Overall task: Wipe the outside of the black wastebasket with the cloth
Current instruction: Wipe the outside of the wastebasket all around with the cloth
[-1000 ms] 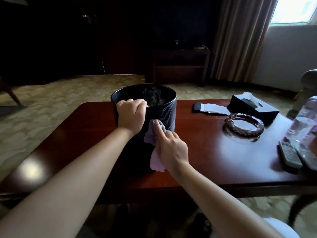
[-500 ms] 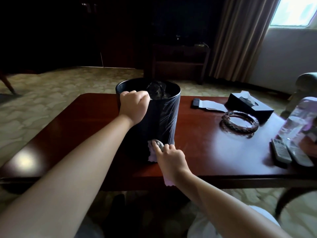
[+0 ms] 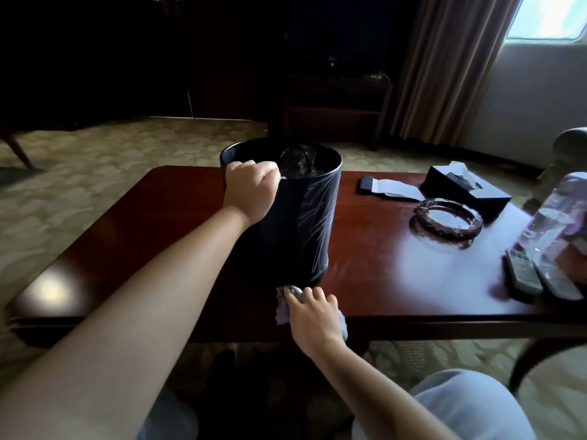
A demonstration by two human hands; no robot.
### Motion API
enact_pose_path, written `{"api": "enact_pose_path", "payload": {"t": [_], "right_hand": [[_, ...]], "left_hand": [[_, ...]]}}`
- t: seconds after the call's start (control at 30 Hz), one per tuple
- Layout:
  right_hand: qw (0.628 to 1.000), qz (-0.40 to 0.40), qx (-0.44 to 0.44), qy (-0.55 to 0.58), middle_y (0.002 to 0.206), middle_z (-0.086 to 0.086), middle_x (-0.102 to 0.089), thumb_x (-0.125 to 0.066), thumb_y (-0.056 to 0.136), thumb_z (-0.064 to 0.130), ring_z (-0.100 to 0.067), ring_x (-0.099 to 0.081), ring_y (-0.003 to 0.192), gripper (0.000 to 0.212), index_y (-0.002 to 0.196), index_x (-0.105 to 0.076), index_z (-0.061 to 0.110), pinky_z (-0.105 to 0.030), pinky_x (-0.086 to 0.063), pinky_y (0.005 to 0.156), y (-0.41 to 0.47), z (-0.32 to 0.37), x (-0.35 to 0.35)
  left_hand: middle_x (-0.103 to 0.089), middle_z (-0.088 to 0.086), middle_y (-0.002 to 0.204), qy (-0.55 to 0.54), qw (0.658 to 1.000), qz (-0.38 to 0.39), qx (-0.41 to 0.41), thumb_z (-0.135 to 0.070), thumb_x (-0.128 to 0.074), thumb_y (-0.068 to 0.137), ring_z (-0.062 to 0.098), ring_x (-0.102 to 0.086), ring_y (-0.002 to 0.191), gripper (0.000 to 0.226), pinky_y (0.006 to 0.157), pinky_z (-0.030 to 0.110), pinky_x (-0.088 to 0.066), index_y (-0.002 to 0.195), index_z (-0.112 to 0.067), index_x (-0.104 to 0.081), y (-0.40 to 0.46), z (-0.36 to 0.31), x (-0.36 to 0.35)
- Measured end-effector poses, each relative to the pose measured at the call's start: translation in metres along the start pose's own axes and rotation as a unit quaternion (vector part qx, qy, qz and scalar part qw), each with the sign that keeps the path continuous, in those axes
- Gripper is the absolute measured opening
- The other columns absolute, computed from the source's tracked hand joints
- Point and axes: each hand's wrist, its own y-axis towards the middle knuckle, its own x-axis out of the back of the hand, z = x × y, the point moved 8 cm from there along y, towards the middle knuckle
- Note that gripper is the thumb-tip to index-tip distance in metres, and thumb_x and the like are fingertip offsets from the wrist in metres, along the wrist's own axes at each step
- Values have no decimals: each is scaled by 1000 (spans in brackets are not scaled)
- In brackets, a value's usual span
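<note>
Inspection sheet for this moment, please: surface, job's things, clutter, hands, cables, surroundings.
Surface: glossy dark red table.
Job's things: black wastebasket upright on the table; cloth at its base.
Clutter: tissue box, glass ashtray, plastic bottle, two remote controls.
Hands: left hand grips the wastebasket's rim; right hand presses the cloth against the base.
Cables: nothing seen.
Surroundings: patterned carpet, curtain, window.
</note>
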Motion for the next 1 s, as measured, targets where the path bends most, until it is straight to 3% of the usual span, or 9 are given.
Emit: {"api": "enact_pose_path", "payload": {"t": [0.07,0.2,0.3,0.4,0.47,0.57,0.63,0.77,1.0], "right_hand": [[1000,-2,-13,28,103,-4,-58,-63,76,29,-29,-55,90,52,126,-53,26,-39,-44,68,-3,-2,3],[998,-22,-43,35,76,1,-60,-58,73,41,-22,-55,63,30,100,-67,30,-31,-39,47,-10,-4,-2],[996,-53,-48,59,75,-1,-58,-65,71,40,-20,-55,60,38,106,-68,25,-28,-39,40,-13,-8,-6],[989,-23,-75,127,109,-4,-55,-56,86,31,-24,-53,97,47,131,-44,24,-31,-46,71,-14,-12,-8],[945,-11,-186,268,119,-2,-55,-46,92,32,-23,-51,110,40,132,-44,30,-30,-41,82,-10,-27,-14],[783,-3,-352,513,122,-4,-62,-35,96,35,-25,-56,113,37,125,-57,25,-31,-42,92,-8,-40,-28],[737,-7,-383,556,123,-4,-62,-32,98,36,-27,-56,114,39,126,-56,24,-33,-42,96,-3,-36,-30],[768,65,-364,523,130,-9,-56,-30,98,30,-29,-52,118,41,137,-41,23,-32,-39,95,12,-18,-34],[764,126,-403,489,135,-11,-47,-48,94,32,-29,-48,122,53,141,-29,19,-34,-37,100,25,-15,-34]], "left_hand": [[-28,-8,44,6,1000,-7,-4,-19,-31,78,9,-37,52,33,69,25,-19,56,2,-45,-1,0,0],[-30,-7,45,16,1000,-11,-7,-18,-31,78,9,-37,53,33,70,24,-18,55,1,-45,-2,-1,0],[-30,-7,45,14,1000,-14,-3,-19,-31,78,9,-37,53,33,71,25,-19,56,1,-45,-2,0,0],[-31,-7,46,13,1000,-15,-2,-21,-31,77,9,-37,54,32,73,25,-20,53,-4,-42,-3,-2,1],[-27,-7,45,9,1000,-21,-6,-22,-32,78,10,-35,52,30,74,26,-21,49,-13,-31,-4,-5,2],[-25,-8,44,10,999,-35,-11,-23,-32,77,13,-34,51,32,77,28,-25,48,-21,-21,-6,-9,5],[-25,-8,44,11,999,-41,-15,-28,-30,76,17,-36,52,30,78,28,-26,48,-22,-21,-6,-9,5],[-27,-7,43,22,999,-47,-15,-28,-32,77,21,-42,54,31,80,28,-28,47,-22,-22,-5,-7,4],[-29,-8,43,42,998,-44,-4,-25,-39,79,17,-40,55,36,82,31,-29,47,-24,-24,-5,-7,3]]}}
